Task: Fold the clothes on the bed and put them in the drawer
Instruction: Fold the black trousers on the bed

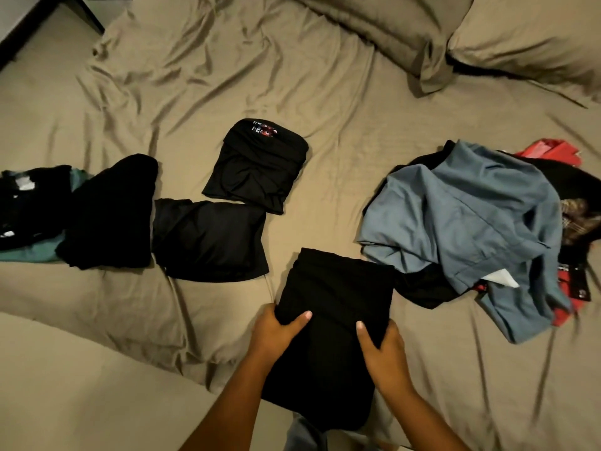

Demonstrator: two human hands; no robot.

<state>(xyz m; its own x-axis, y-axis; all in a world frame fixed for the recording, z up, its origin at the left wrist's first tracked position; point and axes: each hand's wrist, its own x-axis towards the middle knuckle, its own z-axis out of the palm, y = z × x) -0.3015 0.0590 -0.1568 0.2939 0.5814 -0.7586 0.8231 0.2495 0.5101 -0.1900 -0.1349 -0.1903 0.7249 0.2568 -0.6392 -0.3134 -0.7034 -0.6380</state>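
Head view: both hands grip a folded black garment point(335, 304) near the front of the bed point(195, 92).
The left hand point(276, 333) clasps its left edge and the right hand point(380, 346) its right edge, thumbs on top, so the garment spans between them. Three folded black pieces point(211, 239) lie to the left. An unfolded heap topped by a blue-grey shirt point(471, 216) lies just to the right.

My left forearm point(227, 405) and right forearm point(426, 415) were bare and reached forward, angling in toward each other. My left hand point(276, 333) gripped the left edge of the folded black garment point(335, 294), thumb lying on top, fingers tucked underneath out of sight. My right hand point(382, 351) gripped the opposite edge the same way, thumb on top, near the left hand but apart from it.
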